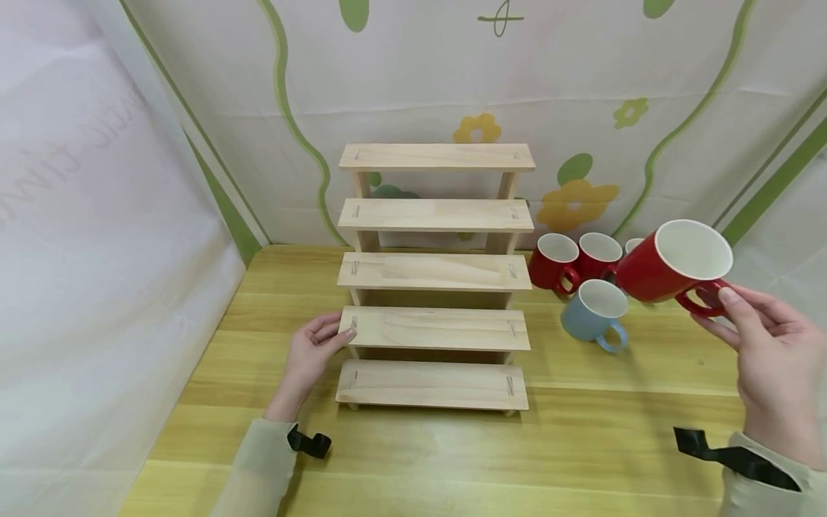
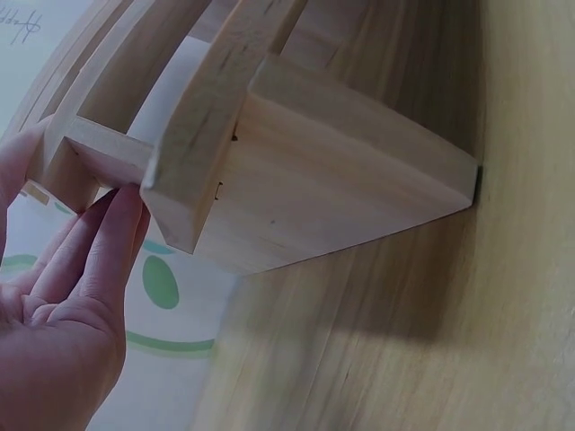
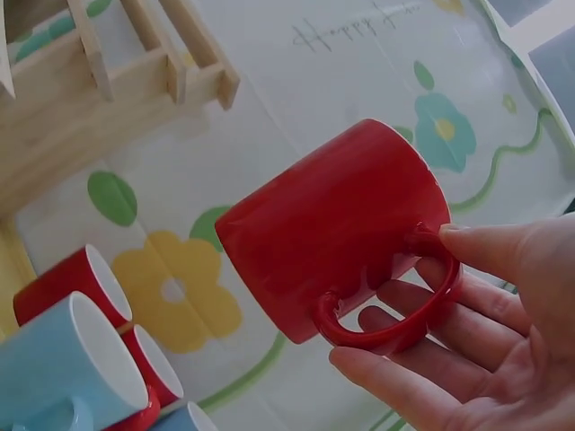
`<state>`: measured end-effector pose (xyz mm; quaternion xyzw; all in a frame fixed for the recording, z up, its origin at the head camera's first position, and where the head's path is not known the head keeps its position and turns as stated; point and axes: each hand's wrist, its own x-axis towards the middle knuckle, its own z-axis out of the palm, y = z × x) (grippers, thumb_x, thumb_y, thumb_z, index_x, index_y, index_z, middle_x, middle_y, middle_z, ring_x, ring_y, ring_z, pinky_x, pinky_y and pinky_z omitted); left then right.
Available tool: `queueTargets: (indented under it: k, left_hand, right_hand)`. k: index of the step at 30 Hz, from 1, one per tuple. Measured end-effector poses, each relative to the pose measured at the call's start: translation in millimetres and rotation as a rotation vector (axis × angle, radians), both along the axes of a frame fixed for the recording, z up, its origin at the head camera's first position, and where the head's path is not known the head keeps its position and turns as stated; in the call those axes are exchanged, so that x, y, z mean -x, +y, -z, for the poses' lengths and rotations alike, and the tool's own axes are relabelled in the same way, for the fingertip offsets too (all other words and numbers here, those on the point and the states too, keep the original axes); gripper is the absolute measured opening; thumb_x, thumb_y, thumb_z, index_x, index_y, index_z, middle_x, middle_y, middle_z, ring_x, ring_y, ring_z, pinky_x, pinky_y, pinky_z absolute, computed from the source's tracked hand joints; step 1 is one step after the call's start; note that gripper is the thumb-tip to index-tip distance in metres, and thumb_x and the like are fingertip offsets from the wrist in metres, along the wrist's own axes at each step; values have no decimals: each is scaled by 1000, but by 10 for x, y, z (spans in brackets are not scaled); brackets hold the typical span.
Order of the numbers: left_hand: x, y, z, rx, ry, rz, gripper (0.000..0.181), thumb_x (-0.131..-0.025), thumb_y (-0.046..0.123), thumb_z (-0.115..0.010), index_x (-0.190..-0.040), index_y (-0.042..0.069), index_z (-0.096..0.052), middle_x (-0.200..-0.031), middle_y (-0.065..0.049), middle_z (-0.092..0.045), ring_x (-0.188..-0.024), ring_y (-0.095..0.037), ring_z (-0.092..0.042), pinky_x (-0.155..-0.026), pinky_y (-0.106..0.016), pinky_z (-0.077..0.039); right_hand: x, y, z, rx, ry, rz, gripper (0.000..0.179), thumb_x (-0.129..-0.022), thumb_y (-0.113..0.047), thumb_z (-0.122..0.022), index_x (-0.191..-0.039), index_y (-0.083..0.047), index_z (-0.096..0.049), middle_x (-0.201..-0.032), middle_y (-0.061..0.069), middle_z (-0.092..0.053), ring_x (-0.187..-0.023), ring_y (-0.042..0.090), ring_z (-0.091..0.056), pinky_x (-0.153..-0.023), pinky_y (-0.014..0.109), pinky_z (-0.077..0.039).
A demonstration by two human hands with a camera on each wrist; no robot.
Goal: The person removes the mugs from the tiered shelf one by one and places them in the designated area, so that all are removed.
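Note:
A red mug [image 1: 659, 267] with a white inside is lifted at the right, tilted, its handle [image 3: 386, 334] held between the thumb and fingers of my right hand [image 1: 772, 345]. My left hand [image 1: 316, 352] pinches the left end of a step of the wooden tiered stand [image 1: 436, 329], the second from the bottom, thumb on top and fingers tucked beneath. In the left wrist view the fingers [image 2: 103, 242] reach under that board, beside the stand's side panel [image 2: 314, 180].
Right of the stand, a light blue mug [image 1: 593, 310] stands before two red mugs [image 1: 552, 262]; another mug, partly hidden, shows its rim behind the lifted one. A printed curtain [image 1: 413, 86] hangs behind the wood-grain table [image 1: 400, 467].

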<state>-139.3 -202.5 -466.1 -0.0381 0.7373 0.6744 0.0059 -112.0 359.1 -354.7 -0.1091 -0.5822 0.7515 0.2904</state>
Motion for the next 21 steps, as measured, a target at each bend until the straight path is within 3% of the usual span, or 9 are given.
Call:
queueTargets:
  k: [9, 21]
  left_hand:
    - [-5, 5, 7, -8, 12, -6, 46, -94, 15, -77, -135, 0, -61, -125, -20, -68, -103, -15, -70, -88, -27, -57]
    - [-7, 3, 6, 3, 7, -8, 48, -94, 17, -78, -136, 1, -60, -126, -20, -67, -103, -14, -70, -88, -27, -57]
  right_hand:
    - [20, 233, 165, -12, -201, 61, 44, -83, -23, -82, -121, -1, -73, -110, 0, -70, -96, 10, -68, -65, 20, -57]
    - [59, 483, 620, 30, -300, 44, 33, -84, -23, -83, -111, -6, -76, -100, -6, -72, -89, 5, -70, -60, 22, -59]
